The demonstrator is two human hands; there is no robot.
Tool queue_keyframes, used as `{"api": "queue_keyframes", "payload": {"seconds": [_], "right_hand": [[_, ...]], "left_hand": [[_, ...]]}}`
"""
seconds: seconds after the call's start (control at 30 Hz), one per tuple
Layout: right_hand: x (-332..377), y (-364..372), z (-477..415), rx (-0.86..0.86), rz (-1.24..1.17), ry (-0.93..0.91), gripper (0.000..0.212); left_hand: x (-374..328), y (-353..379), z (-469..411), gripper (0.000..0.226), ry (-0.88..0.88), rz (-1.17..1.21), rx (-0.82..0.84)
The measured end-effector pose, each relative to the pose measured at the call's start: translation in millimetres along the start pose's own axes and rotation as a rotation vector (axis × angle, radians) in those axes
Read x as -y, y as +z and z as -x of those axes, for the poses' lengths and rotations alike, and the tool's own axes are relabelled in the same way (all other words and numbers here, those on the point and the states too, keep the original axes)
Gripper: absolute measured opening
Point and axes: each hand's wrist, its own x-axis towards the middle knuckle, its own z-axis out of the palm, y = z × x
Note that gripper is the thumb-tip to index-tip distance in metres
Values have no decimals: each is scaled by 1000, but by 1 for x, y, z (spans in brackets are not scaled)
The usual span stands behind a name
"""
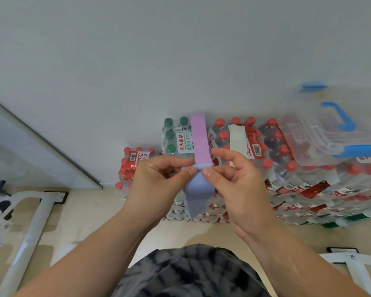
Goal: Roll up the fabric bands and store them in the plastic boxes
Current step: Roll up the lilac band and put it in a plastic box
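Head: fabric band (198, 142) upright, pink up, pinched between left hand (156, 183), right hand (240, 189) fingers (211, 174)

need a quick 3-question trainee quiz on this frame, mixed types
1. True or false: the left hand and right hand both pinch the fabric band.
2. The plastic box sits: A) on the floor, B) on the stacked bottle packs, C) in the person's lap.
3. What colour is the box's handle?
Key: 1 true; 2 B; 3 blue.
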Motion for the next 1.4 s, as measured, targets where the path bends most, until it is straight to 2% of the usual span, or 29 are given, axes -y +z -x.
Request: {"api": "queue_keyframes", "payload": {"seconds": [0.2, 0.33, 0.43, 0.6, 0.67, 1.03, 1.2, 1.4], "right_hand": [[0, -30, -10, -49, -20, -1, 28], [6, -40, -16, -71, -86, -20, 20], [8, -48, -20, -91, -109, -50, 12], [8, -56, -23, -94, -135, -39, 16], [10, -57, -25, -98, -168, -23, 15], [11, -57, -30, -74, -124, 10, 20], [11, -53, -35, -25, -14, -40, 36], [13, -56, -45, 30, -8, -107, 37]], "left_hand": [[1, 38, -1, 20, 58, -126, -84], [-8, 50, -6, 21, 90, -151, -47], [-16, 56, -11, 15, 100, -157, 40], [-24, 61, -11, 12, 33, -4, 118], [-22, 62, -11, 19, -4, 40, 104], [-24, 58, -25, 37, 38, -145, 25], [-23, 53, -30, 25, 49, -156, -22], [-23, 49, -33, 23, -26, -33, -12]]}}
